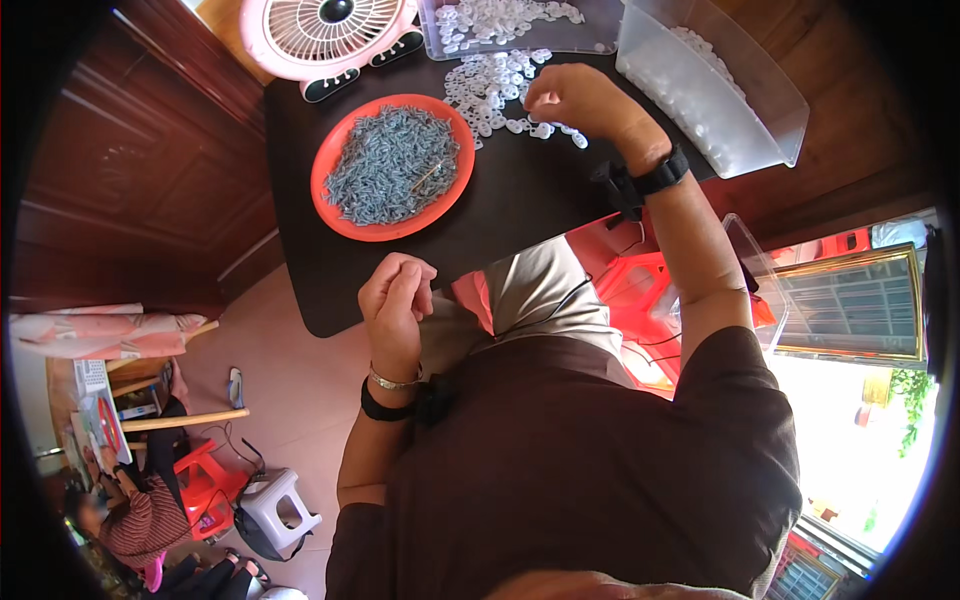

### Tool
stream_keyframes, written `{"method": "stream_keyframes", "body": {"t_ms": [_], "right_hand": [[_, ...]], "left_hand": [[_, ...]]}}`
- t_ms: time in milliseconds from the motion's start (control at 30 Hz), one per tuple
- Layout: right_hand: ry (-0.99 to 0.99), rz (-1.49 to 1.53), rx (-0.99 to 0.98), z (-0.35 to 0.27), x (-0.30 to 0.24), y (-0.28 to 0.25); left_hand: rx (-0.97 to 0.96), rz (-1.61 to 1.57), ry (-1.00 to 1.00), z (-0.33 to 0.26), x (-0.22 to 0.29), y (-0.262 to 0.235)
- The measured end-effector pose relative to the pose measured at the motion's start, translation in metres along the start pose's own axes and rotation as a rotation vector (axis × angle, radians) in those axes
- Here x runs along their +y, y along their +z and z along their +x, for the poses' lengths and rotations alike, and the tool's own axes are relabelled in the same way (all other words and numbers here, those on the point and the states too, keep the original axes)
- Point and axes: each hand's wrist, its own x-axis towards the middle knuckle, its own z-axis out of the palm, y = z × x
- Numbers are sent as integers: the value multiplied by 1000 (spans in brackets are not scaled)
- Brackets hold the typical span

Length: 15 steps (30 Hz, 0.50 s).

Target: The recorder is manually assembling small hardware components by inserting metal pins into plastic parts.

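My left hand point(396, 300) is at the front edge of the dark table, its fingers curled closed. Anything inside it is hidden from view. Just beyond it lies a red-orange plate point(324, 203) heaped with grey screws point(385, 165). My right hand point(588, 100) is bent over the right side of a loose pile of small white oval plastic pieces point(490, 88). Its fingers are drawn together beside them, and what they pinch, if anything, cannot be made out. Each wrist wears a black strap.
Behind the pile stands a clear tray point(520, 46) with more white pieces. A translucent bin point(745, 125) holding white pieces is at the table's right. A pink fan point(330, 35) stands at the far left. At lower left a person point(145, 520) sits near stools.
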Motion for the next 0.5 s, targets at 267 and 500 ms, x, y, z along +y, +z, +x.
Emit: {"method": "stream_keyframes", "body": {"t_ms": [267,500], "right_hand": [[72,-139,-66,12,7,27],[40,-149,-179,26,4,18]], "left_hand": [[-4,-6,-7,2,-2,1],[-7,10,-26,1,0,-1]]}}
